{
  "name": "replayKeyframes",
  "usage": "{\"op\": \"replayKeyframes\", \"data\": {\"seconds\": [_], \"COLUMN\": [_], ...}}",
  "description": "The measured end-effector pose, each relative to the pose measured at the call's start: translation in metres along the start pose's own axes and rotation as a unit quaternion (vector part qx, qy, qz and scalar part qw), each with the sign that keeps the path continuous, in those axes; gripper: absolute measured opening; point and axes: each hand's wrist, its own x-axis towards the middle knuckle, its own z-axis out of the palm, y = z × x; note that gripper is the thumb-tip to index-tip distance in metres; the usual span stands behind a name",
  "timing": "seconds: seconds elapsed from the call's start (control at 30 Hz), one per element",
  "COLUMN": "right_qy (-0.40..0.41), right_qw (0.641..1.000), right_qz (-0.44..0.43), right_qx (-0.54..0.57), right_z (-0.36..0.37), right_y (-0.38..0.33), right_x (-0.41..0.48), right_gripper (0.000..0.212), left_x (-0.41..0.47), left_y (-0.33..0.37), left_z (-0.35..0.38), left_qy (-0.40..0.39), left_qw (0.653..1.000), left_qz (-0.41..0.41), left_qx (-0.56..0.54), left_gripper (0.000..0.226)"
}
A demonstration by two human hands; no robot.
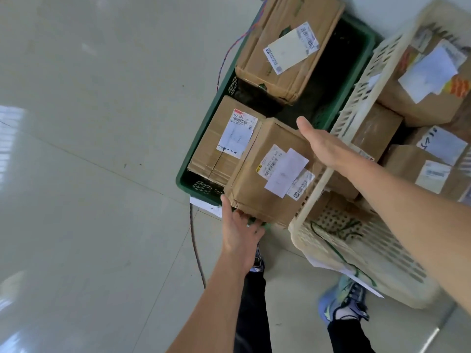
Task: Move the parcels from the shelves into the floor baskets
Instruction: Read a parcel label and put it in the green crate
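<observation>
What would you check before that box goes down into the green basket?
1. Grip of left hand on held box, near corner: ok.
2. Grip of right hand, fingers hidden behind the box: cannot tell.
3. Bare floor left in green basket: ok.
4. Gap to cream basket rim: cannot tell.
5. Clear of neighbouring labelled box: not ok, held box covers its edge.

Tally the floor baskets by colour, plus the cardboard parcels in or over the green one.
Green plastic basket: 1
Cream slatted plastic basket: 1
Brown cardboard parcels at the green basket: 3 (far parcel, left parcel, held parcel)
Total: 5
</observation>
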Motion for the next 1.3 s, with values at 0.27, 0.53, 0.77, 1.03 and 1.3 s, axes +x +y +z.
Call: {"op": "replayKeyframes", "data": {"seconds": [0.27,0.53,0.77,1.03,1.3], "right_qy": [0.020,0.045,0.058,0.036,0.065], "right_qw": [0.996,0.975,0.946,0.967,0.980], "right_qz": [0.006,-0.004,0.009,0.015,-0.011], "right_qx": [-0.087,-0.216,-0.317,-0.253,-0.187], "right_z": [0.002,-0.006,-0.005,0.010,0.025], "right_y": [-0.008,-0.012,-0.024,-0.034,-0.027], "right_x": [0.027,0.029,0.042,0.055,0.060], "right_gripper": [0.100,0.121,0.131,0.125,0.110], "left_x": [0.030,0.027,0.032,0.045,0.050], "left_y": [0.011,0.034,0.051,0.055,0.057], "left_z": [0.014,0.004,0.008,0.007,0.006], "left_qy": [0.004,-0.041,-0.084,-0.050,-0.044], "left_qw": [0.999,0.991,0.979,0.987,0.993], "left_qz": [-0.017,-0.060,-0.102,-0.117,-0.087], "left_qx": [0.047,0.112,0.153,0.096,0.065], "left_gripper": [0.100,0.113,0.119,0.115,0.110]}}
